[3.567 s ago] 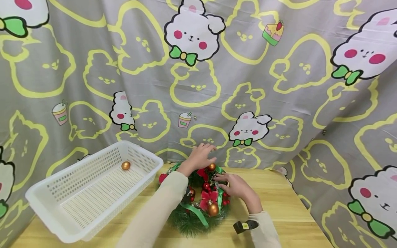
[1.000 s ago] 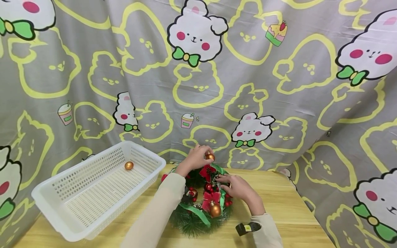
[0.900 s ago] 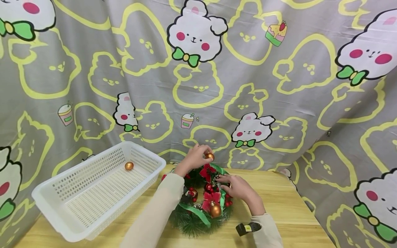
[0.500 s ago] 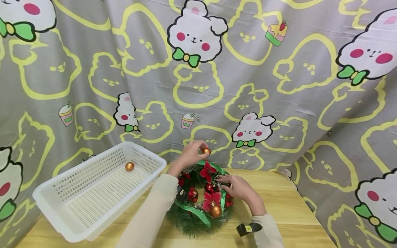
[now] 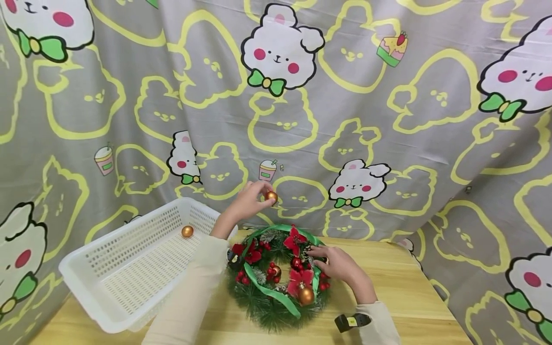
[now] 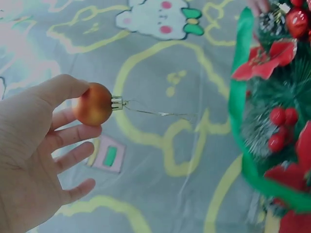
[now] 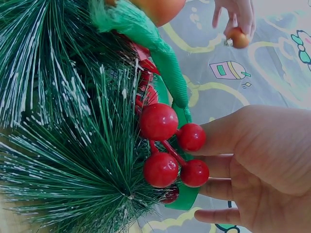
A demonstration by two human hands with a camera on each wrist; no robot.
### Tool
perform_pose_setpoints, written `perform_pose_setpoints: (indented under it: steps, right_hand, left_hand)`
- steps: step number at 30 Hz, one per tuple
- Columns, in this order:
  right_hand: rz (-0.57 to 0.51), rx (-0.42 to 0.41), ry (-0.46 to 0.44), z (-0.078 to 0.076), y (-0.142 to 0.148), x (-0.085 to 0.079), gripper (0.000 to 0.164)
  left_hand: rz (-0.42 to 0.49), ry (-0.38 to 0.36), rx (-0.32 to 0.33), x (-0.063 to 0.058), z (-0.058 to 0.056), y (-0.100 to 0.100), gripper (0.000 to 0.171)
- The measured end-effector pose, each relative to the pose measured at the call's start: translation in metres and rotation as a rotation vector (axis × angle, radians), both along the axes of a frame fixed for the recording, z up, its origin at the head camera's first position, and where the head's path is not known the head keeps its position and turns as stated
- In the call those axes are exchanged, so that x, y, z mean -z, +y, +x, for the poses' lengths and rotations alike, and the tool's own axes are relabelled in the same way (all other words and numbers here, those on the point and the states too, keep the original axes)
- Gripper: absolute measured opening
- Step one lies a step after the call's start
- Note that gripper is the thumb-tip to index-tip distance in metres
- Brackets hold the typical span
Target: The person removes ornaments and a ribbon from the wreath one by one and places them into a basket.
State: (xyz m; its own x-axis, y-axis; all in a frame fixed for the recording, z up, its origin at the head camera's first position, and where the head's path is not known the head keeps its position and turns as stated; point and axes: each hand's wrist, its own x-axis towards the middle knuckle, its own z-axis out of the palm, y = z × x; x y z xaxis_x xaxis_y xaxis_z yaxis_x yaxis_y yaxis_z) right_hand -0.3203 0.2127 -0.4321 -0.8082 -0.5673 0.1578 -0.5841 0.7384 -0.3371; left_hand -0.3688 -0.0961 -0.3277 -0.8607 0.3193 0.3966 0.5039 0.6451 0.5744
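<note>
My left hand (image 5: 250, 201) pinches an orange-gold Christmas ball (image 5: 270, 197) between thumb and fingers, raised above the wreath's back left side. In the left wrist view, a thin wire trails from the silver cap of the Christmas ball (image 6: 93, 105). A green Christmas wreath (image 5: 276, 311) lies on the table, with red flowers, berries, green ribbon and another gold ball (image 5: 305, 295) at its front. My right hand (image 5: 340, 266) rests on the wreath's right side, fingers fairly straight. In the right wrist view, red berries (image 7: 159, 121) and ribbon partly hide those fingertips.
A white perforated plastic basket (image 5: 92, 306) stands left of the wreath, with one gold ball (image 5: 187, 231) inside. My left forearm crosses in front of its right side. A patterned grey curtain (image 5: 297, 139) hangs behind the wooden table (image 5: 401, 287).
My left hand has taken the gold ball from the back of the wreath and carried it up and to the left. My right hand has stayed on the wreath. The head view has shifted slightly.
</note>
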Motion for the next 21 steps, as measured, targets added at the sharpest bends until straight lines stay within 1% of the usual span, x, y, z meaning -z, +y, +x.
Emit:
perform_pose_setpoints:
  steps: [4,7,13,17,21]
  right_hand:
    - [-0.002,-0.003,0.002,0.000,0.000,-0.001,0.032]
    - [0.000,-0.006,0.004,0.001,0.001,0.000,0.033]
    - [0.004,0.003,0.002,0.002,0.002,0.000,0.033]
    - [0.011,0.008,0.011,0.001,0.002,0.000,0.033]
    - [0.005,0.002,0.001,0.001,0.001,-0.001,0.033]
  left_hand:
    - [0.005,0.011,-0.017,-0.009,0.007,-0.017,0.024]
    - [-0.009,0.035,-0.052,-0.013,0.010,-0.029,0.026]
    - [-0.045,0.089,-0.092,-0.019,0.015,-0.052,0.026]
    - [-0.059,0.114,-0.109,-0.020,0.018,-0.067,0.025]
    - [-0.065,0.176,-0.129,-0.018,0.021,-0.086,0.026]
